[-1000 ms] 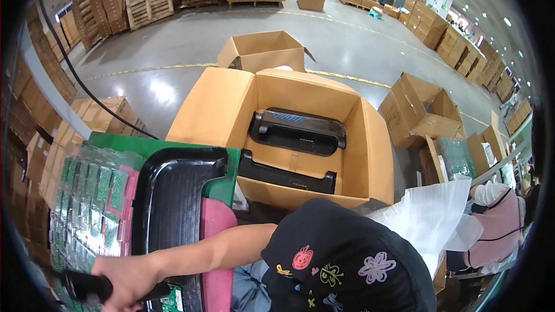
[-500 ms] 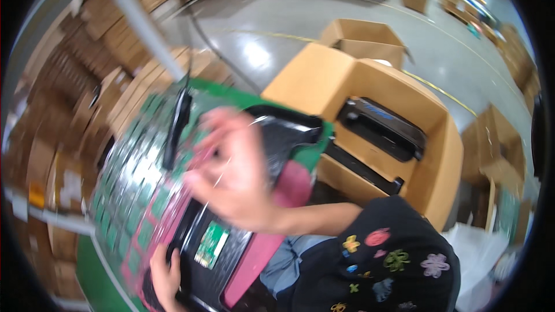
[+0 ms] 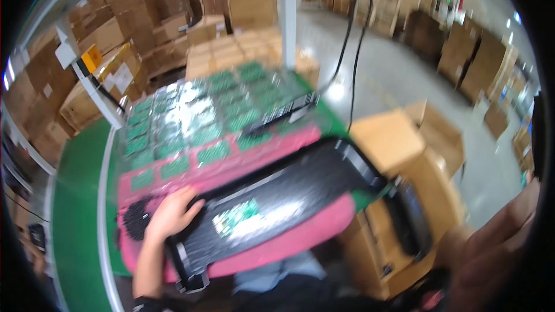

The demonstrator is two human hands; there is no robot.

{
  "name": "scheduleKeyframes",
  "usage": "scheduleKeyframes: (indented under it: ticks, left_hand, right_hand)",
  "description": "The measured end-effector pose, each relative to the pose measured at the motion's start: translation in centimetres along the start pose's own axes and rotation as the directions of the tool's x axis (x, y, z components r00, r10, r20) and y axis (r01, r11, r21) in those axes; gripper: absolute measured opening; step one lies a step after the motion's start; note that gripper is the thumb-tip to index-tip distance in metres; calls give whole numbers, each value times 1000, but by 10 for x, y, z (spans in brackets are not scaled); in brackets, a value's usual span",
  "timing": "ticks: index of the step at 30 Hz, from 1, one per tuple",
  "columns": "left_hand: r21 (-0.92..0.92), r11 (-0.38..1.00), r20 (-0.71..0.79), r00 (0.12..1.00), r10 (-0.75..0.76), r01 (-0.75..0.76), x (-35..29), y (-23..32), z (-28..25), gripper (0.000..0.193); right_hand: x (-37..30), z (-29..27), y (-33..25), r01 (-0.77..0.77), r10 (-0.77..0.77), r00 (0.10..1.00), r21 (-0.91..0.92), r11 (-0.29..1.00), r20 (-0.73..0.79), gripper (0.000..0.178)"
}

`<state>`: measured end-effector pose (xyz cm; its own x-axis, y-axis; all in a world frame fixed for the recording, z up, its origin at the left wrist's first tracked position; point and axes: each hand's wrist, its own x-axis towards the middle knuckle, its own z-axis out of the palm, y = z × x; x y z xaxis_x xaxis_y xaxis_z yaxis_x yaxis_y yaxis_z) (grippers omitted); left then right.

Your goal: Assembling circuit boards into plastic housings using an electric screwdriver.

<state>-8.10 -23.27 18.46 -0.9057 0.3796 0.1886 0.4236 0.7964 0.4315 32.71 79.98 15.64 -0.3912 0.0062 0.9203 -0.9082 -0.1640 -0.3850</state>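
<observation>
At far left, stacked cardboard boxes (image 3: 87, 52) line the edge of a green work surface (image 3: 78, 208). A white post (image 3: 95, 89) with a yellow tag rises beside them. Right of this lies a pink foam sheet (image 3: 173, 167) covered with rows of small green circuit boards (image 3: 202, 112) under shiny clear film.

The left hand (image 3: 170, 214) rests at the near left end of a long black panel (image 3: 277, 196), palm down, fingers together and curled over the panel's edge, touching it; whether they clamp it cannot be told. The panel lies slantwise across the pink foam, its far end reaching toward an open cardboard carton (image 3: 404, 156). One green circuit board (image 3: 240, 214) sits fitted in the panel's middle. A dark barcoded strip (image 3: 283, 112) lies on the boards beyond the panel.

Two black cables (image 3: 352, 46) hang over the grey floor behind. Another black panel (image 3: 413, 216) stands inside the carton, upright along its wall.

At far right, the right hand (image 3: 497, 248) appears large and blurred near the lens, apart from the panel; the state of its fingers cannot be told.
</observation>
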Motion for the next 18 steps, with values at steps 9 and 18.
scheduleKeyframes:
  ticks: [9, 18]
  left_hand:
    - [214, 975, 211, 971, -112, 66, 4, 40, -8, 26]
    - [59, 995, -5, 997, -78, 79, 6, 24, -14, 21]
  right_hand:
    - [315, 530, 341, 371, -377, 916, 65, 926, 141, 22]
    - [366, 634, 343, -408, 312, 833, 125, 904, 457, 19]
